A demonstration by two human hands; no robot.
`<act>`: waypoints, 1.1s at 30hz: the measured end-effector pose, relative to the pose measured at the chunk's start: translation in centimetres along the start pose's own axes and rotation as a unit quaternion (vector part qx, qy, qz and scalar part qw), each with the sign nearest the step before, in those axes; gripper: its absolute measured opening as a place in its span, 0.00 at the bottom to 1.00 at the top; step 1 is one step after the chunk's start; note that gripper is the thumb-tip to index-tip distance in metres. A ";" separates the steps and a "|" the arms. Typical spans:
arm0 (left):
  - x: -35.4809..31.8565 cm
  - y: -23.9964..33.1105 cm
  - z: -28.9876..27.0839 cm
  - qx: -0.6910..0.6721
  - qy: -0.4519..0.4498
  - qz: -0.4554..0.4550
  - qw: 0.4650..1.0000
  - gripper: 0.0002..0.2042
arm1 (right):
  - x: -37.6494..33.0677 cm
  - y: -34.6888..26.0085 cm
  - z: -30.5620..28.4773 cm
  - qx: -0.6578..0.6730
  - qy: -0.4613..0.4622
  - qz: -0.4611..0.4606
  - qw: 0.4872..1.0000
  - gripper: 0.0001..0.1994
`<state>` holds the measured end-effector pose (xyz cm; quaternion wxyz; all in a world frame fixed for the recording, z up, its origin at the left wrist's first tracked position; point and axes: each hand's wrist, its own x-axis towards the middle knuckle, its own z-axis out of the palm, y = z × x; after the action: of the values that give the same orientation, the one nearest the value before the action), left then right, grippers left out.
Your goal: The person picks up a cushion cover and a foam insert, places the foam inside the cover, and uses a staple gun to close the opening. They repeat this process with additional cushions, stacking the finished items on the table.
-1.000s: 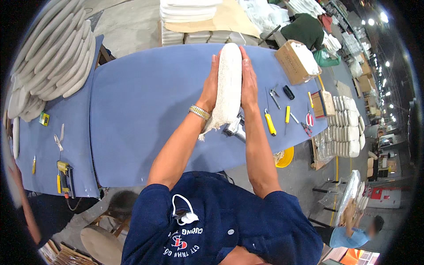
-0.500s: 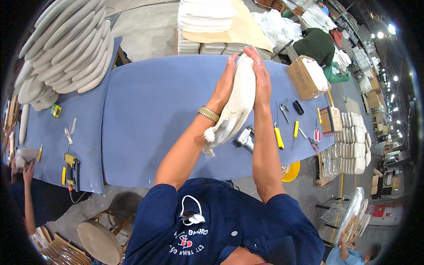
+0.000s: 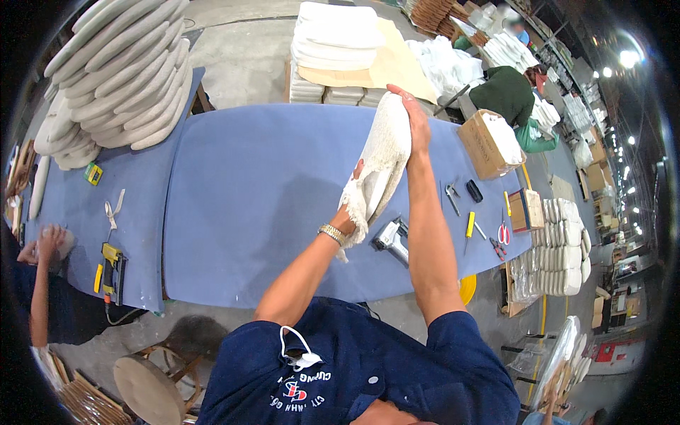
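A cushion in a cream woven cover (image 3: 386, 142) is held upright above the blue-topped table (image 3: 234, 191), its frayed open end toward me. My right hand (image 3: 418, 126) is closed against the cushion's right side near the top. At the lower left, my left hand (image 3: 348, 216) is closed on the loose fabric by the open end. Cloth covers most of its fingers, and I cannot tell whether they reach inside. Below the cushion, a silver and black staple gun (image 3: 392, 241) lies on the table.
Right of my arm lie a yellow-handled screwdriver (image 3: 469, 225), red-handled scissors (image 3: 503, 232) and pliers (image 3: 499, 249). A cardboard box (image 3: 483, 145) stands behind them. Stacked cushions (image 3: 127, 78) rise at far left, near a yellow staple gun (image 3: 112, 273) and a co-worker's hands (image 3: 46, 244).
My left hand has moved from the cushion's upper left side down to the frayed end of the cover. My right hand remains at the top right side.
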<state>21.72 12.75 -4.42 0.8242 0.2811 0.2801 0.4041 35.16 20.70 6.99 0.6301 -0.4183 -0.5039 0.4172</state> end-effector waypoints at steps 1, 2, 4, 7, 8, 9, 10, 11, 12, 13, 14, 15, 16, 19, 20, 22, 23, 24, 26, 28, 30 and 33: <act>0.1 -0.1 -0.3 0.018 -0.007 0.029 0.999 0.28 | 0.2 0.0 0.4 0.003 -0.005 0.000 1.000 0.22; 2.5 -2.9 -3.3 0.058 -0.048 0.110 0.991 0.32 | 0.5 -0.4 1.6 0.005 -0.017 -0.002 1.000 0.22; 2.6 -2.7 -3.4 0.134 -0.086 0.190 0.969 0.36 | 0.5 -0.3 2.1 0.009 -0.009 0.006 1.000 0.21; 0.8 0.1 -0.6 0.150 -0.087 0.215 0.961 0.36 | 0.5 -0.2 2.1 0.012 0.011 0.020 1.000 0.19; -0.6 1.7 0.8 0.100 -0.095 0.217 0.966 0.37 | 0.5 0.0 2.0 0.015 0.010 0.023 1.000 0.19; -1.8 3.4 2.1 0.051 -0.101 0.220 0.969 0.38 | 0.6 0.0 2.0 0.020 0.009 0.024 0.999 0.19; -2.8 5.1 3.2 0.041 -0.103 0.239 0.965 0.35 | 0.9 0.1 2.0 0.006 0.003 0.006 1.000 0.19; -3.6 6.5 4.4 0.032 -0.106 0.256 0.960 0.33 | 1.1 0.2 2.0 -0.007 0.001 -0.012 1.000 0.20; -4.1 7.5 5.0 0.023 -0.107 0.270 0.957 0.32 | 1.1 0.5 1.9 -0.019 -0.001 -0.028 0.999 0.20; -4.3 8.4 5.0 0.064 -0.113 0.279 0.951 0.31 | 0.9 0.3 2.1 -0.016 -0.003 -0.016 1.000 0.20; -4.2 9.7 4.5 0.104 -0.120 0.287 0.945 0.31 | 0.8 0.1 2.3 -0.013 -0.005 -0.004 1.000 0.20; -4.2 11.0 4.3 0.146 -0.129 0.297 0.935 0.31 | 0.7 0.0 2.6 -0.009 -0.008 0.005 1.000 0.21; -4.4 12.1 4.4 0.200 -0.101 0.282 0.933 0.30 | 0.3 0.6 2.7 -0.006 0.000 -0.008 1.000 0.22; -4.5 13.8 3.9 0.339 -0.015 0.313 0.887 0.32 | -1.7 2.4 5.2 -0.039 0.002 -0.070 0.997 0.27; -4.6 14.1 3.1 0.332 -0.002 0.321 0.887 0.32 | -2.0 5.1 5.6 -0.024 0.000 -0.071 0.997 0.30; -5.8 14.3 0.7 0.317 0.027 0.325 0.891 0.31 | -5.0 8.4 6.0 -0.124 0.028 -0.029 0.991 0.31; -6.8 14.5 -0.4 0.286 0.039 0.319 0.903 0.31 | -6.7 10.1 6.3 -0.143 0.033 -0.003 0.989 0.31; -8.0 14.7 -1.4 0.254 0.054 0.315 0.913 0.31 | -8.5 11.6 6.5 -0.160 0.035 0.023 0.986 0.31; -10.3 14.7 -3.7 0.193 0.072 0.305 0.930 0.31 | -12.1 14.7 6.4 -0.198 0.041 0.076 0.976 0.31; -12.7 14.1 -6.2 0.134 0.084 0.300 0.941 0.32 | -15.3 17.3 6.2 -0.235 0.041 0.125 0.963 0.31; -14.6 13.3 -7.3 0.141 0.127 0.306 0.933 0.33 | -17.7 19.5 5.1 -0.236 0.045 0.166 0.956 0.31; -16.4 12.5 -8.7 0.179 0.167 0.312 0.918 0.34 | -20.0 23.4 2.6 -0.231 0.049 0.196 0.952 0.32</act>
<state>0.90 7.74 2.10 0.5338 0.4252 0.3790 0.6250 27.24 9.06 -20.49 0.4462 -0.6631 -0.4627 0.3836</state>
